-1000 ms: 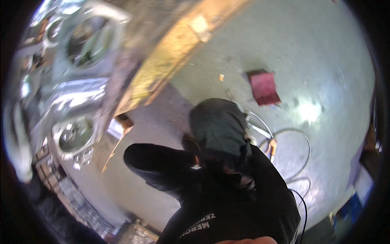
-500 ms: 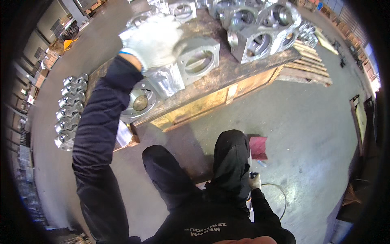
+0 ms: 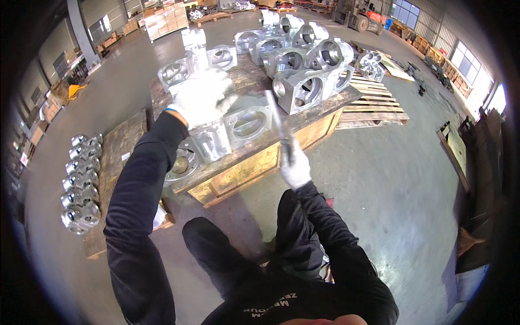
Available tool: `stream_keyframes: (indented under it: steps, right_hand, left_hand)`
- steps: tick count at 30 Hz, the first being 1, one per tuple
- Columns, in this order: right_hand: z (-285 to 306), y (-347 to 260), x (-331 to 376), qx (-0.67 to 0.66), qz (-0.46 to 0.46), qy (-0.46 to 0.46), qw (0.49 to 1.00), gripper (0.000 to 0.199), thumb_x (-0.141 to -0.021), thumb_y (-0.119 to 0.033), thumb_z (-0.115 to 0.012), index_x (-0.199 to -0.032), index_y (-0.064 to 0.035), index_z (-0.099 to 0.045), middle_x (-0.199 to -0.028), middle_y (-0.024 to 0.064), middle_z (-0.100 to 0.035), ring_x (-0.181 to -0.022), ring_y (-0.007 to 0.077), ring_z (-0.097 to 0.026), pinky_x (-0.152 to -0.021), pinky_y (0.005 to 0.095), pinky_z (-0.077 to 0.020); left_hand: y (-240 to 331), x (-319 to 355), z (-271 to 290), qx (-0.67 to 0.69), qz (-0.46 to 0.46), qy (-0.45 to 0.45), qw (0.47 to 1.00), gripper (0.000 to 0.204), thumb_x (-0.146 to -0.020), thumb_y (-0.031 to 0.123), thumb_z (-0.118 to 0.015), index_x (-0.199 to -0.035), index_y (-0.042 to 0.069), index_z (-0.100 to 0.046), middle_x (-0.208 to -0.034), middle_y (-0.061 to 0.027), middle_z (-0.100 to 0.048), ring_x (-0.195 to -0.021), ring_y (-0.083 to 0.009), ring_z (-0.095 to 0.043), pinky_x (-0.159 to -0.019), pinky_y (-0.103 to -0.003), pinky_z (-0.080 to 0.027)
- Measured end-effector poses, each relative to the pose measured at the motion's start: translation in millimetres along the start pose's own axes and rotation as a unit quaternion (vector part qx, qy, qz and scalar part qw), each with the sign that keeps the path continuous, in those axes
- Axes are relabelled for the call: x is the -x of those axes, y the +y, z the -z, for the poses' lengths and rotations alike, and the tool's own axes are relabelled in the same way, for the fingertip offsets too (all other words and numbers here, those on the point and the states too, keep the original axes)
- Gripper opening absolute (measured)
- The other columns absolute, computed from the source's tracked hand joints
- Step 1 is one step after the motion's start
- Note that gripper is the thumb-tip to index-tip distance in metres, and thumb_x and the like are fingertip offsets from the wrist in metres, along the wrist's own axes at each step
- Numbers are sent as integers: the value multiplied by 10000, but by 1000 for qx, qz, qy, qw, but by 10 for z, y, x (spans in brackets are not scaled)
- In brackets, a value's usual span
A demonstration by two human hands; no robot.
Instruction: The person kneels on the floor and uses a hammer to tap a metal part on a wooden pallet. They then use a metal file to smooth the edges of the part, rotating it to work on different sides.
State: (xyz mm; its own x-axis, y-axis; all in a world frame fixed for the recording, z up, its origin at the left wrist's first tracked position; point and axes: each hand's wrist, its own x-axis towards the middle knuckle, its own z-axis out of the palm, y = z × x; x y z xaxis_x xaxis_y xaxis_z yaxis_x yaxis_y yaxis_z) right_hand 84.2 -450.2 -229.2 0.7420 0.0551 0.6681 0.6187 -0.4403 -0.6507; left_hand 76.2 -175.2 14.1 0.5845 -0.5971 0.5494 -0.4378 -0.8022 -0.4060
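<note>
The square metal housing [image 3: 246, 122] with the round bore sits near the front edge of the wooden crate [image 3: 254, 162], and that's the one I'm on. My left hand [image 3: 203, 97] in a white glove is spread flat on its top corner, bracing it, while my right hand [image 3: 295, 165] is wrapped around the handle of a long thin tool [image 3: 277, 122], tip up by the casting's right side. I reckon the trick is keeping that left palm planted so the block can't slide, and working the tool in short controlled strokes. More castings [image 3: 303, 65] crowd behind, so watch your elbows.
</note>
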Motion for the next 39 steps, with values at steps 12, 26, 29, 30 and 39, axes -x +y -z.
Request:
stream_keyframes:
  steps: [12,26,29,30,39]
  right_hand:
    - [-496,-930,197,89,-75,-241,963,683,-988,-162,-537,-1619,-150,-276,-837,246,-631,-656,392,-679,-600,482,-567]
    - [-576,-1047,-193,99,21,-190,977,755,-906,-125,-612,-1601,-104,-319,-746,206,-650,-622,329,-681,-587,459,-554]
    - [-764,-999,-421,106,71,-132,983,667,-922,-146,-602,-1546,-40,-393,-710,223,-643,-646,359,-682,-584,462,-545]
    - [-755,-1002,-390,91,82,-117,985,668,-927,-136,-589,-1555,-50,-378,-693,235,-636,-645,372,-680,-583,468,-541]
    - [-657,-732,-502,112,48,-120,985,597,-864,-166,-676,-1435,-59,-539,-760,193,-678,-623,344,-676,-567,443,-551]
  left_hand:
    - [-520,280,-71,101,432,-38,895,556,-996,490,-462,-1034,2,-726,-1007,-267,-710,-1023,-462,-659,-912,-512,-510]
    - [-530,342,-143,134,403,27,905,469,-946,442,-601,-975,-2,-750,-761,-263,-678,-771,-406,-698,-703,-442,-522]
    - [-523,354,-106,102,341,27,934,464,-946,427,-593,-950,-16,-733,-781,-269,-675,-794,-435,-684,-723,-457,-521]
    - [-523,359,-97,106,333,33,936,432,-934,420,-593,-953,15,-742,-823,-249,-692,-824,-434,-683,-751,-473,-529]
    - [-568,372,-96,92,284,2,954,476,-943,448,-601,-1044,2,-732,-810,-261,-688,-768,-418,-680,-700,-438,-521]
